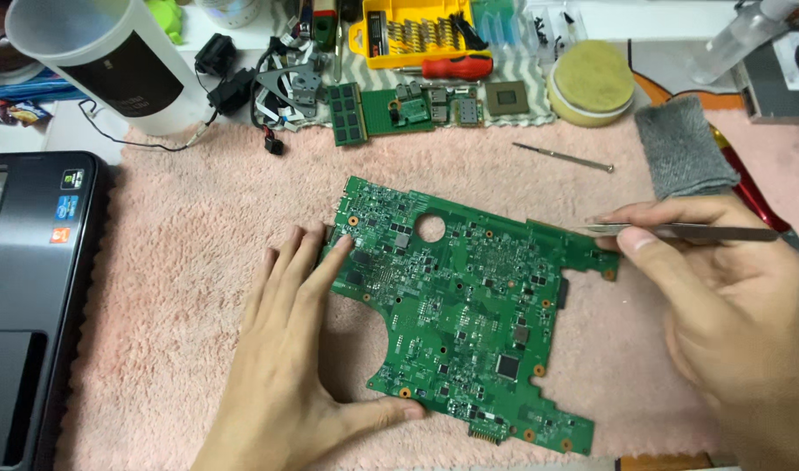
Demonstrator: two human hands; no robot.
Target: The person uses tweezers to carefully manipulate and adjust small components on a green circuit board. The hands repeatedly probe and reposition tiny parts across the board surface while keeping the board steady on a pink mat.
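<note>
A green circuit board (460,310) lies flat on the pink fuzzy mat (190,288), between the two hands. The left hand (286,366) rests open, fingers spread, touching the board's left edge, thumb along its lower edge. The right hand (722,305) pinches metal tweezers (679,231); their tips seem to reach the board's upper right edge, though it is hard to tell. A slip could scrape tiny components. Beyond the right hand lie a grey cloth (683,148) and a thin screwdriver (561,157).

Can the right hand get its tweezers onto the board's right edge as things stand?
Probably yes: the right hand holds the tweezers with their tip already at the circuit board edge, nothing between.
</note>
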